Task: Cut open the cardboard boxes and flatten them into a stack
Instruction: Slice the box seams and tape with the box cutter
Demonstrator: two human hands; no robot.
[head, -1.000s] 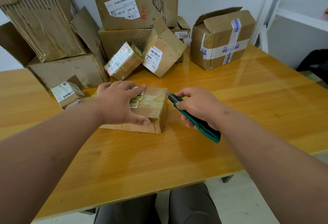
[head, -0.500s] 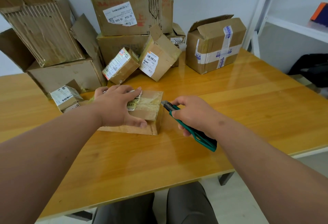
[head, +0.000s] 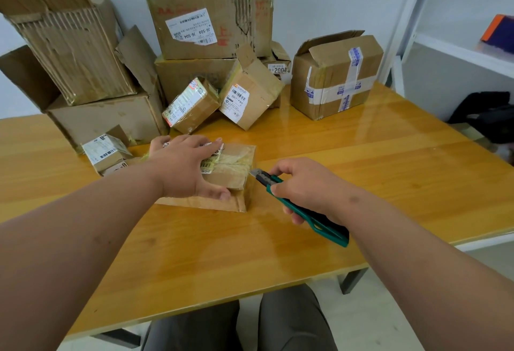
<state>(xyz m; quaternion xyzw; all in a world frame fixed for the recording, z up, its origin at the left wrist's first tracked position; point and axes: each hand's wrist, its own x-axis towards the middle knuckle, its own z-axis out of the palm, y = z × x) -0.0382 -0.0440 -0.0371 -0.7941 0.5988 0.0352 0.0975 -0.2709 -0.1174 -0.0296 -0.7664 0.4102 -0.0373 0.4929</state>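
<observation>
A small taped cardboard box point(head: 236, 175) lies on the wooden table point(head: 361, 172) in front of me. My left hand point(head: 186, 167) presses flat on its top, fingers spread over a label and thumb down the near side. My right hand point(head: 306, 186) grips a green utility knife point(head: 303, 208). The knife's blade tip touches the box's right top edge. Behind stand several more boxes: a white-taped one point(head: 336, 78) at the back right and a large open one point(head: 211, 14) stacked at the back.
A torn corrugated box point(head: 66, 53) leans at the back left over a bigger box point(head: 108, 119). Small labelled boxes point(head: 105, 150) lie near my left wrist. A white shelf frame point(head: 411, 25) rises right of the table, with a dark bag point(head: 486, 111) below.
The view has tilted slightly upward. My right hand keeps the knife blade at the box's right edge, and my left hand stays pressed on the box.
</observation>
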